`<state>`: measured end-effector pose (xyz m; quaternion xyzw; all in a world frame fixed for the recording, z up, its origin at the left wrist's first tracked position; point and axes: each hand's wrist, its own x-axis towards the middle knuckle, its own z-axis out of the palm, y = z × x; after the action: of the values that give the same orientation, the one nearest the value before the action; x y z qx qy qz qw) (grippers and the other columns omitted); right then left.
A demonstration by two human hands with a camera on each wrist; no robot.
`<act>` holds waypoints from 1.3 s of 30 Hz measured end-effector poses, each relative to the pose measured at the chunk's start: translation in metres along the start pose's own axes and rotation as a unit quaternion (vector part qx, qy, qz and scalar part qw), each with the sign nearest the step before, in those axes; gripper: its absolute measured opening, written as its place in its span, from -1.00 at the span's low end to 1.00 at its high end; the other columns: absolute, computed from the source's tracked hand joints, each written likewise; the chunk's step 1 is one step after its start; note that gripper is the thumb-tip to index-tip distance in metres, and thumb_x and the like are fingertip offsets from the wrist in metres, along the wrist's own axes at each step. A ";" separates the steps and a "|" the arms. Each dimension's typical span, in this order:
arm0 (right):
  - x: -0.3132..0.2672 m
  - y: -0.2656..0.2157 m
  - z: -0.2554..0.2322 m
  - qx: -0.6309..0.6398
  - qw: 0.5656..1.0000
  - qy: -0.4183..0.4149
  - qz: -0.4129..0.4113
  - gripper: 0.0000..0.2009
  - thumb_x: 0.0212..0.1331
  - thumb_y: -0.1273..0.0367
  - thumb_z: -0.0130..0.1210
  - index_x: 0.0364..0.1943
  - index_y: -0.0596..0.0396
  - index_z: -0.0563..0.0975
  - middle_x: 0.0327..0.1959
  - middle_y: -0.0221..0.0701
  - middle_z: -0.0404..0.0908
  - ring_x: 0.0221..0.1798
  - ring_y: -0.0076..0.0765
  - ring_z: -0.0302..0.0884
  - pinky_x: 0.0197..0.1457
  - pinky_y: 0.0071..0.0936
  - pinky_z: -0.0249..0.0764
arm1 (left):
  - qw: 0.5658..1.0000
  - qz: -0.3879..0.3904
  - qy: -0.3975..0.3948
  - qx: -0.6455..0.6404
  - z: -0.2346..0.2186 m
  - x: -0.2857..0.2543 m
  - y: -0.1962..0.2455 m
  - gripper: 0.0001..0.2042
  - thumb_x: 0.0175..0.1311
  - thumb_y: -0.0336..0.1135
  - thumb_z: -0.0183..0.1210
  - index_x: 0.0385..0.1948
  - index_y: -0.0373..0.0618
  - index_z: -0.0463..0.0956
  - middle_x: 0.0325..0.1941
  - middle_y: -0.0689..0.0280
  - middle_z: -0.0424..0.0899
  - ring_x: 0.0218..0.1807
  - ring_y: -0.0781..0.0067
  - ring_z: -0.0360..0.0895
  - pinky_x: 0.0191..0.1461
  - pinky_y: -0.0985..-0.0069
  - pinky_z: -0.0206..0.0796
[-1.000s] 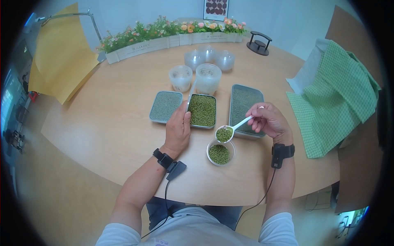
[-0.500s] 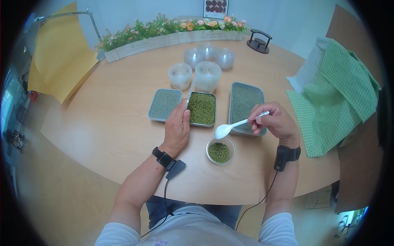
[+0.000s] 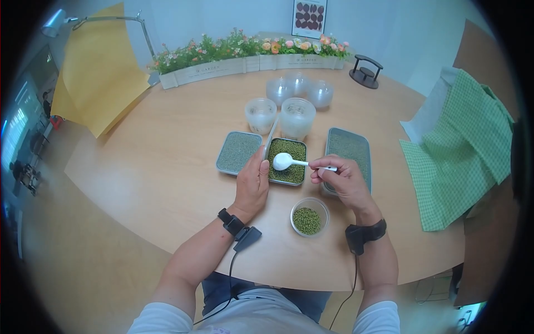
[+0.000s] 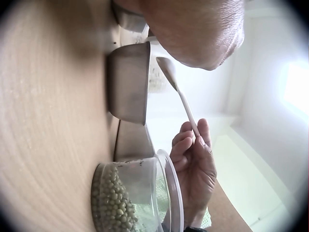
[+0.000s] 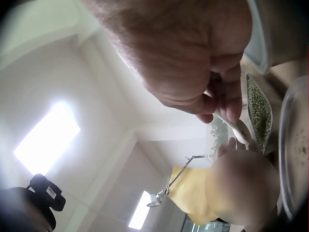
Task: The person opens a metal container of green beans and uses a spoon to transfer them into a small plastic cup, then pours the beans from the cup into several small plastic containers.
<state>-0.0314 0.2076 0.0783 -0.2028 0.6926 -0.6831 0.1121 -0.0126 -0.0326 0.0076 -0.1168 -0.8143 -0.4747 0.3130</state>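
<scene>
My right hand (image 3: 347,181) pinches the handle of a white spoon (image 3: 283,161) between thumb and fingers. The spoon's bowl hangs over a metal tray of green mung beans (image 3: 287,177); in the left wrist view the spoon (image 4: 186,106) shows above the tray's rim. My left hand (image 3: 251,186) stands at the tray's left side, with a thin pale flat piece (image 3: 271,135), seen edge-on, rising between its thumb and fingers. Nearer me, a clear plastic cup (image 3: 324,209) holds mung beans (image 3: 306,221) in its lower part.
A covered tray (image 3: 239,151) is left of the beans, another larger one (image 3: 349,146) right. Behind stand two translucent tubs (image 3: 260,114) and several clear domed containers (image 3: 297,83). Flower boxes (image 3: 217,71) line the back; a green checked cloth (image 3: 445,161) lies right.
The spoon, full of beans over the cup a second ago, was tipped there. My right hand has since carried it left and forward over the bean tray. The left hand keeps its place.
</scene>
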 end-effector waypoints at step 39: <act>0.004 0.022 0.009 -0.027 0.994 0.102 0.025 -0.79 0.38 0.45 0.08 -0.12 0.34 0.66 -0.32 -0.31 0.73 -0.32 -0.53 0.70 -0.28 -0.62 0.65 | 1.000 0.024 0.006 0.002 0.001 0.000 0.003 -0.62 0.60 -0.24 -0.11 0.27 -0.29 0.38 -0.04 -0.08 0.61 -0.03 -0.11 0.58 0.06 0.20 0.42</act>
<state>-0.0340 0.1978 0.0568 -0.1179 0.7237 -0.6779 0.0522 -0.0114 -0.0305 0.0097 -0.1332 -0.8105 -0.4657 0.3293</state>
